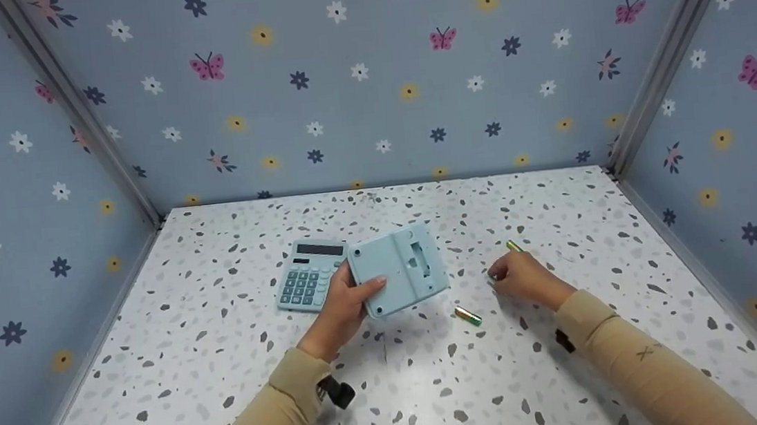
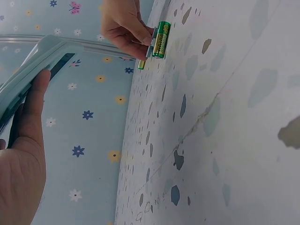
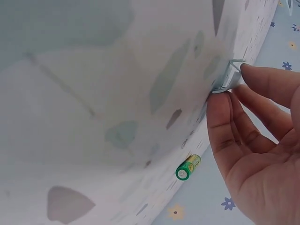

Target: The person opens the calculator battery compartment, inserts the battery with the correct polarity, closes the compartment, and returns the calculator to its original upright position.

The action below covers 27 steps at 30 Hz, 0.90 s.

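My left hand grips a light blue calculator, back side up and tilted above the table, thumb across its back. Its battery compartment is uncovered, with no battery seen inside. Over to the right, my right hand pinches a small light blue battery cover between thumb and fingers, low at the tabletop. A green-and-gold battery lies between the hands; a second battery lies just beyond the right hand, partly hidden by it.
Another light blue calculator lies keys up on the table, partly behind the left hand. The speckled white tabletop is bounded by flower-patterned panels at the back and both sides.
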Each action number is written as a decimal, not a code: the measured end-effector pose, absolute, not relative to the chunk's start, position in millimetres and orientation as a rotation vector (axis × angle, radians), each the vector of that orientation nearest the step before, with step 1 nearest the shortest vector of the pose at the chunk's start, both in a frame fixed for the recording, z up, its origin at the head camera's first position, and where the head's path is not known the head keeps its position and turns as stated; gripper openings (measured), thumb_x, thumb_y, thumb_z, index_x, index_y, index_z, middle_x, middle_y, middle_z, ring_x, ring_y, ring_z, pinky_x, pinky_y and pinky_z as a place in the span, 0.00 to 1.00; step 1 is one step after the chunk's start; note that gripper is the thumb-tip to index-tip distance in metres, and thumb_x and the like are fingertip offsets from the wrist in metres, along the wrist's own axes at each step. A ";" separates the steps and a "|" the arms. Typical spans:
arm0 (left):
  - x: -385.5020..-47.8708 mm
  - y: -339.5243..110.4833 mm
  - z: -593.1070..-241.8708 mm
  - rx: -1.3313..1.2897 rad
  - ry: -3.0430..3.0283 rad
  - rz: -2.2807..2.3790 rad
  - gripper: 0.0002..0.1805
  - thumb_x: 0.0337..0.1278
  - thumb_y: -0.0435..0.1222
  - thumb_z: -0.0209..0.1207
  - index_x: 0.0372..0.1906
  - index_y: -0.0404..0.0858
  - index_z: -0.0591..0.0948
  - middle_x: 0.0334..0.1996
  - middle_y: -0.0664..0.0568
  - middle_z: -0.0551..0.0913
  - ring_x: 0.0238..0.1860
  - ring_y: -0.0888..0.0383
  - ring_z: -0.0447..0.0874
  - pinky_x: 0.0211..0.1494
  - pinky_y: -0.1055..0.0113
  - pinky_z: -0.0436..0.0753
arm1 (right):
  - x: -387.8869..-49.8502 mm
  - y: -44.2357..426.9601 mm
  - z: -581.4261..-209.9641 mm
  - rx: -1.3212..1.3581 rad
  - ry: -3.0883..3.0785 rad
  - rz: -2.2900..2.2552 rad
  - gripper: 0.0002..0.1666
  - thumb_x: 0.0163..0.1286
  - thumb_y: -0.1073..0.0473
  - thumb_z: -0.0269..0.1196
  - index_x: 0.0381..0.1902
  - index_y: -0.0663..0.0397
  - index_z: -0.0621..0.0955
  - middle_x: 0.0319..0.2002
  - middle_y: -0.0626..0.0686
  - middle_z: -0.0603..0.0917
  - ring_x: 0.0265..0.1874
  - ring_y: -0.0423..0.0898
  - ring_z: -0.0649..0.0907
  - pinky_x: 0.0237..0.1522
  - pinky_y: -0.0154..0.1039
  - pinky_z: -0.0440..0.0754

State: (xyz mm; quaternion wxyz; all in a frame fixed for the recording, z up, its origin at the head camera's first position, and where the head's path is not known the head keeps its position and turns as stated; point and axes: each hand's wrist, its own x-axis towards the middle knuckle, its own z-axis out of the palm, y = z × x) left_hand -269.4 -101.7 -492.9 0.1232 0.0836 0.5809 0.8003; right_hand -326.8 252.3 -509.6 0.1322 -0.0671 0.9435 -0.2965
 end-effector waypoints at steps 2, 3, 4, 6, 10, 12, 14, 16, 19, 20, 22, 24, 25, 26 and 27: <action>-269.1 -102.3 -492.3 0.248 1.696 2.335 0.38 0.75 0.28 0.60 0.84 0.37 0.59 0.78 0.37 0.71 0.71 0.49 0.80 0.74 0.52 0.84 | -326.7 252.2 -509.1 -0.196 2.733 -0.860 0.21 0.71 0.67 0.69 0.61 0.65 0.87 0.53 0.62 0.90 0.48 0.52 0.86 0.58 0.52 0.88; -268.9 -102.4 -491.8 0.250 1.700 2.334 0.38 0.75 0.28 0.60 0.84 0.37 0.59 0.78 0.37 0.71 0.71 0.48 0.80 0.74 0.52 0.83 | -326.6 252.1 -508.7 -0.202 2.732 -0.860 0.21 0.71 0.67 0.69 0.61 0.65 0.87 0.53 0.62 0.90 0.49 0.52 0.87 0.58 0.53 0.88; -268.6 -102.6 -491.4 0.249 1.699 2.335 0.38 0.75 0.29 0.60 0.84 0.37 0.59 0.78 0.37 0.71 0.72 0.48 0.79 0.74 0.52 0.83 | -326.5 251.9 -508.2 -0.209 2.732 -0.859 0.21 0.71 0.67 0.69 0.61 0.66 0.87 0.53 0.62 0.90 0.49 0.52 0.87 0.59 0.53 0.88; -268.3 -102.8 -490.5 0.247 1.699 2.337 0.39 0.75 0.29 0.60 0.84 0.38 0.59 0.78 0.37 0.70 0.72 0.47 0.79 0.75 0.52 0.83 | -326.2 251.7 -507.4 -0.215 2.735 -0.858 0.21 0.71 0.67 0.69 0.61 0.66 0.87 0.53 0.62 0.90 0.49 0.52 0.87 0.58 0.52 0.88; -268.0 -103.4 -490.0 0.248 1.703 2.335 0.39 0.75 0.29 0.60 0.84 0.38 0.58 0.78 0.37 0.70 0.72 0.48 0.79 0.74 0.52 0.83 | -326.8 251.1 -504.2 -0.224 2.752 -0.844 0.20 0.72 0.65 0.69 0.60 0.66 0.87 0.49 0.61 0.89 0.45 0.50 0.84 0.50 0.48 0.87; -268.0 -103.9 -490.4 0.250 1.710 2.332 0.39 0.75 0.28 0.60 0.85 0.38 0.58 0.78 0.37 0.70 0.71 0.49 0.79 0.73 0.53 0.84 | -327.0 250.9 -501.3 -0.226 2.758 -0.841 0.20 0.73 0.64 0.70 0.60 0.66 0.87 0.48 0.60 0.88 0.43 0.50 0.83 0.47 0.46 0.86; -268.0 -104.2 -491.1 0.251 1.715 2.331 0.38 0.76 0.28 0.59 0.84 0.37 0.58 0.78 0.36 0.70 0.70 0.49 0.80 0.73 0.53 0.85 | -327.1 250.7 -498.7 -0.228 2.765 -0.842 0.20 0.73 0.63 0.71 0.60 0.66 0.87 0.48 0.60 0.87 0.43 0.50 0.82 0.45 0.45 0.84; -268.1 -104.6 -491.4 0.250 1.712 2.332 0.38 0.76 0.28 0.59 0.84 0.38 0.59 0.78 0.37 0.70 0.71 0.49 0.80 0.73 0.53 0.85 | -326.5 250.3 -495.7 -0.231 2.767 -0.852 0.20 0.73 0.61 0.71 0.60 0.65 0.87 0.48 0.60 0.86 0.44 0.50 0.82 0.45 0.45 0.84; -268.3 -104.8 -490.8 0.250 1.710 2.331 0.38 0.76 0.29 0.59 0.84 0.39 0.59 0.78 0.38 0.70 0.72 0.48 0.79 0.74 0.53 0.84 | -325.4 249.3 -491.9 -0.257 2.771 -0.866 0.21 0.73 0.60 0.72 0.60 0.64 0.87 0.48 0.60 0.86 0.44 0.51 0.82 0.45 0.45 0.84; -268.4 -104.9 -490.6 0.249 1.711 2.329 0.38 0.76 0.29 0.59 0.84 0.39 0.59 0.78 0.38 0.70 0.72 0.48 0.79 0.74 0.52 0.84 | -325.1 248.7 -491.0 -0.273 2.773 -0.869 0.21 0.73 0.60 0.72 0.60 0.64 0.87 0.48 0.60 0.87 0.44 0.51 0.82 0.45 0.45 0.84; -268.8 -104.8 -490.5 0.248 1.710 2.328 0.38 0.76 0.29 0.59 0.84 0.40 0.59 0.78 0.38 0.70 0.72 0.47 0.78 0.74 0.52 0.83 | -324.3 247.2 -489.5 -0.299 2.775 -0.873 0.21 0.72 0.60 0.72 0.60 0.64 0.87 0.47 0.60 0.87 0.43 0.51 0.83 0.43 0.45 0.84; -268.7 -104.3 -490.3 0.246 1.712 2.326 0.39 0.76 0.29 0.60 0.85 0.40 0.59 0.78 0.38 0.70 0.73 0.47 0.78 0.75 0.51 0.83 | -323.0 245.0 -489.0 -0.319 2.779 -0.880 0.21 0.72 0.60 0.73 0.59 0.64 0.88 0.46 0.59 0.87 0.42 0.50 0.83 0.42 0.44 0.84; -268.6 -104.1 -490.5 0.246 1.712 2.324 0.39 0.76 0.30 0.60 0.85 0.40 0.59 0.79 0.38 0.70 0.73 0.47 0.78 0.75 0.51 0.83 | -322.3 243.8 -489.1 -0.327 2.777 -0.887 0.21 0.71 0.60 0.74 0.59 0.65 0.88 0.45 0.59 0.88 0.42 0.50 0.83 0.42 0.44 0.84; -268.6 -103.9 -491.1 0.244 1.712 2.323 0.39 0.76 0.30 0.60 0.85 0.40 0.58 0.78 0.38 0.70 0.73 0.47 0.78 0.75 0.51 0.83 | -321.7 242.5 -489.6 -0.341 2.777 -0.893 0.21 0.71 0.60 0.74 0.58 0.65 0.88 0.45 0.59 0.88 0.41 0.50 0.83 0.42 0.44 0.85; -268.4 -103.6 -491.3 0.240 1.709 2.323 0.39 0.76 0.30 0.60 0.85 0.40 0.59 0.78 0.38 0.70 0.73 0.47 0.78 0.75 0.51 0.83 | -320.8 241.2 -490.0 -0.353 2.777 -0.901 0.21 0.71 0.60 0.74 0.58 0.66 0.88 0.44 0.59 0.88 0.41 0.50 0.83 0.42 0.44 0.85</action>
